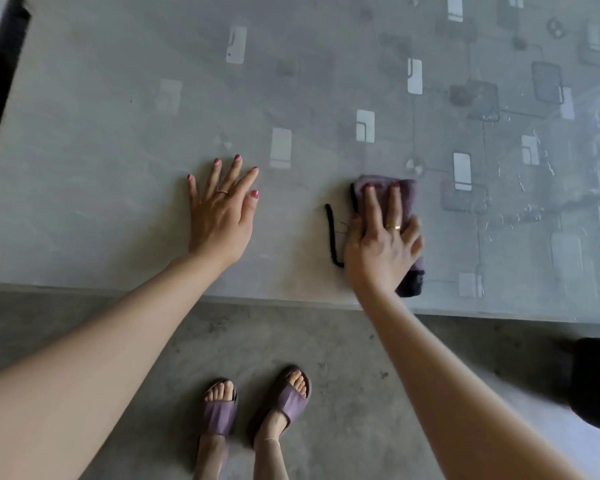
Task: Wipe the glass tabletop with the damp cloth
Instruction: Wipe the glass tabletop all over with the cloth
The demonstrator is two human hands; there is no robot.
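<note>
Both arms are reaching forward and down, bare to the elbow. The left hand point(220, 211) is lying flat with its fingers point(234, 171) spread wide — holding nothing. The right hand point(383, 244) is pressing down with straight fingers point(394, 202) lying close together — palm facing down.

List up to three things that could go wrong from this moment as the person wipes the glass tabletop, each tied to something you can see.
1. The cloth has a loose black cord trailing beside it; it may drag streaks or snag.
2. Water droplets lie on the tabletop to the right; a careless pass could smear them.
3. The left hand presses flat on the glass and may leave prints, while the right hand wipes near the table edge, where the cloth could slip off.
</note>
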